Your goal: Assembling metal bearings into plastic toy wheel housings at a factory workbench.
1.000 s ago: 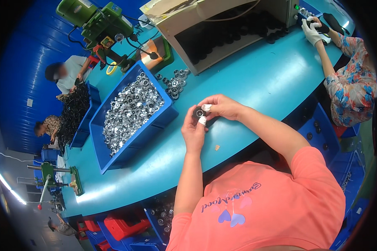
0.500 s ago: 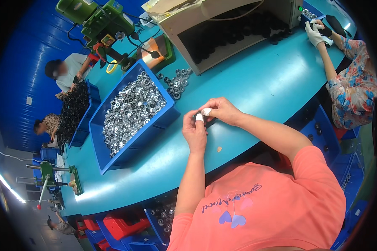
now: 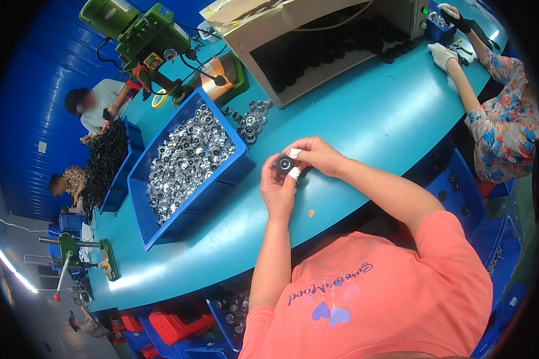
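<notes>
Up and left of the right grip [image 3: 321, 157], a green drill press [image 3: 148, 37] stands at the bench [image 3: 353, 113] near a yellow ring [image 3: 154, 103]; down-left are a smaller green press [image 3: 69, 250] and a red stool [image 3: 176, 326]; rightward, a floral-shirted person [image 3: 506, 140].

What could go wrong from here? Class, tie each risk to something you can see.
1. The black round part is held up between the left hand and right hand, so it might slip and drop onto the teal table.
2. White wraps cover the thumbs, which may dull their feel for the part.
3. Loose shiny parts lie outside the blue bin; a stray bump could scatter them.
</notes>
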A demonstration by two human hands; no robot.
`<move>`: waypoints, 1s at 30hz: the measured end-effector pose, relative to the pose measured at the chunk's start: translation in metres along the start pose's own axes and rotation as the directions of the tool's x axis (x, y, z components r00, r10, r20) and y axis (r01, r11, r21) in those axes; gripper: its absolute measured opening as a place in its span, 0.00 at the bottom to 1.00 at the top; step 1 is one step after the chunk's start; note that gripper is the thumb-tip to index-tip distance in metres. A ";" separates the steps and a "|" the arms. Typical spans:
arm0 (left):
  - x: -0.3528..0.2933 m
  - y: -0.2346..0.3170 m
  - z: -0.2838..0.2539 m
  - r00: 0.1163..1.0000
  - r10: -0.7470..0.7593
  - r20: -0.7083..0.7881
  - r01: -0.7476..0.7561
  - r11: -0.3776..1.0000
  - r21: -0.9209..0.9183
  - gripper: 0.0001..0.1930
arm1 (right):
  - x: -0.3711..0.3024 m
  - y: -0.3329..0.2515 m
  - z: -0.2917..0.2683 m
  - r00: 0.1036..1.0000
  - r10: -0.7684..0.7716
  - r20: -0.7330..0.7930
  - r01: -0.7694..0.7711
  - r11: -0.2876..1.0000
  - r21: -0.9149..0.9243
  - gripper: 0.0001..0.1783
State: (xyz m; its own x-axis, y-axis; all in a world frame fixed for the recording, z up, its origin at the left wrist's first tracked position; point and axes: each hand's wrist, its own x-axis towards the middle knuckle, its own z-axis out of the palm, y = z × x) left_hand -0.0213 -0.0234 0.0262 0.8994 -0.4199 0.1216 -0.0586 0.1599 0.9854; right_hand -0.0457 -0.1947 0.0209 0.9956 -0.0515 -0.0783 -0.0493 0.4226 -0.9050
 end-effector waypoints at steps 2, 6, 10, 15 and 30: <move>0.000 0.002 0.003 1.000 0.024 -0.005 -0.024 0.999 0.025 0.26 | 0.001 0.000 -0.002 1.000 0.013 0.013 -0.013 0.998 -0.054 0.15; -0.028 0.024 -0.033 0.985 0.173 -0.026 -0.163 0.961 0.223 0.24 | 0.000 -0.032 -0.020 0.995 0.094 0.041 -0.071 0.921 -0.384 0.15; -0.094 0.061 -0.092 0.963 0.249 -0.105 -0.138 0.786 0.603 0.22 | 0.027 -0.093 -0.060 0.996 -0.066 0.063 0.091 0.686 -0.722 0.15; -0.169 0.087 -0.131 0.967 0.152 -0.206 0.113 0.468 0.876 0.19 | 0.097 -0.118 -0.098 0.922 -0.367 -0.121 -0.009 0.294 -0.956 0.22; -0.115 0.096 -0.067 0.896 0.157 0.416 -0.443 0.382 0.811 0.12 | 0.158 -0.084 -0.129 0.752 -0.658 -0.049 -0.082 -0.020 -0.996 0.21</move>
State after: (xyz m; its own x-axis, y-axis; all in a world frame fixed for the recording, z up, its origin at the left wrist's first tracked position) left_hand -0.1012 0.0995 0.0986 0.6165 -0.7223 0.3133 -0.7724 -0.4775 0.4188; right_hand 0.1051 -0.3551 0.0307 0.7769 -0.3607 0.5161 -0.1602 -0.9059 -0.3921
